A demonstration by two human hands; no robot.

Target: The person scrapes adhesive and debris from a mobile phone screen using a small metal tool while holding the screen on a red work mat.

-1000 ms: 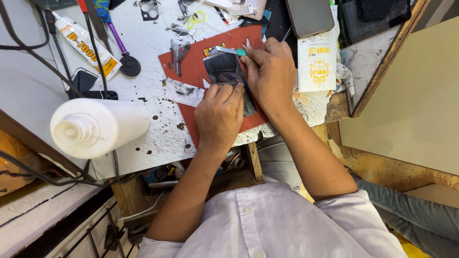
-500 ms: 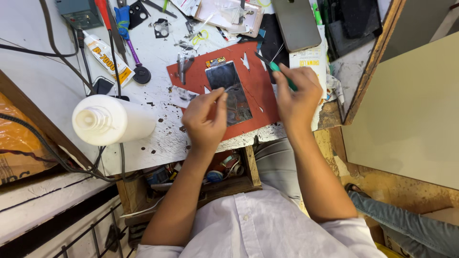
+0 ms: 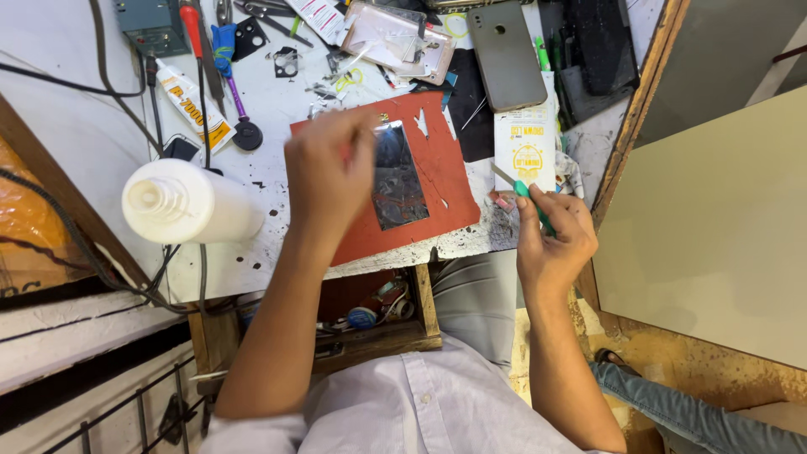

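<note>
A thin phone screen panel (image 3: pixel 397 175) lies flat on a red mat (image 3: pixel 437 202) near the middle of the frame. It looks light, stiff and shiny, and it can likely crack if bent, so it is best held by its long edges, not pressed in the middle.

The left hand (image 3: pixel 329 172) is lifted just over the left edge of the panel. Its fingers are curled in, but it is blurred, so I cannot tell if its grip holds anything. The right hand (image 3: pixel 551 240) is off the mat at the right edge of the surface (image 3: pixel 101 126). Its grip is closed on a thin green-handled tool (image 3: pixel 525 195) with a metal tip that points up and left.

A white bottle (image 3: pixel 189 202) lies at the left, near the left arm. A glue tube (image 3: pixel 195 102) and a red screwdriver (image 3: pixel 192 25) sit at the upper left. A grey phone back cover (image 3: pixel 506 52) lies at the top, and a white and yellow packet (image 3: pixel 525 151) sits just right of the mat.
</note>
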